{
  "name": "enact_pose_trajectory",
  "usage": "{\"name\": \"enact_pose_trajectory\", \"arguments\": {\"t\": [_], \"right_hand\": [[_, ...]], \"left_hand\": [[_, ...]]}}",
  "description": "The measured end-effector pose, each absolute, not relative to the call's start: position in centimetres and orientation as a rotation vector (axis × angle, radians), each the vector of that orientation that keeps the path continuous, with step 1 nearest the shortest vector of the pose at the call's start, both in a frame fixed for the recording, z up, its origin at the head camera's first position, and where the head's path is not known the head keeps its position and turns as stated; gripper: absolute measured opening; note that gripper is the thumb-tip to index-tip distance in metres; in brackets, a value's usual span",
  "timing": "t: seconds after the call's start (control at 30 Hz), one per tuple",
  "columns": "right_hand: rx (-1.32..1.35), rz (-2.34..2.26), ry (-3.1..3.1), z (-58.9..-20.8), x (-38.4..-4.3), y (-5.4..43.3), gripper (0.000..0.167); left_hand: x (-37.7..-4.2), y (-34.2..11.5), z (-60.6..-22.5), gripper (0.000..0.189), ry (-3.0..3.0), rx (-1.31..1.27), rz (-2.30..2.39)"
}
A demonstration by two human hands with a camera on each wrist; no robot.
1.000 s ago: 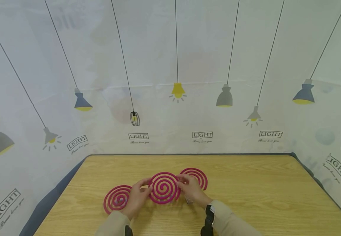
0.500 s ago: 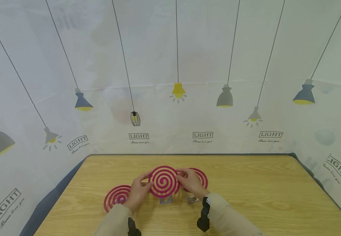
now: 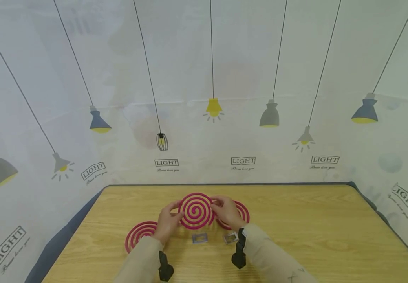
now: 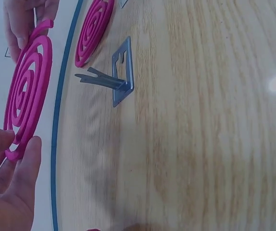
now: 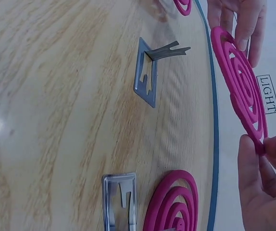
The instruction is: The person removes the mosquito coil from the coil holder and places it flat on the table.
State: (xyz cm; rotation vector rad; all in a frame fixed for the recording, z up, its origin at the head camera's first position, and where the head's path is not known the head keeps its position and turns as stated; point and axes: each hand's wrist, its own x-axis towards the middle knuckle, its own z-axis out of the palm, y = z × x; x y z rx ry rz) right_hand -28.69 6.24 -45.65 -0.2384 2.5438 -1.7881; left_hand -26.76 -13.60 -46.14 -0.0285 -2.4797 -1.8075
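Wood-grain table (image 3: 313, 228) below — left hand (image 3: 168, 222) and right hand (image 3: 227, 212) pinch opposite edges of a magenta mosquito coil (image 3: 196, 210); uneven pulling could snap its likely brittle spiral.

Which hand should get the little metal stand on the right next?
Probably the right hand: it's nearer that metal stand; the left hand is farther across. Both pinch the pink spiral, so right would let go first.

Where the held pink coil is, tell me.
The pink coil is low centre in the head view, its edges gripped by left hand and right hand, above one metal stand.
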Motion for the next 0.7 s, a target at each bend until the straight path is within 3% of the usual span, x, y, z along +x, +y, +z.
{"name": "enact_pose_trajectory", "arguments": {"t": [0.7], "right_hand": [[-0.261,-1.688,2.811,-47.5,-30.2,5.9,0.020]], "left_hand": [[-27.7,-13.1,-47.5,0.035,-2.379,0.060,-1.809]]}}
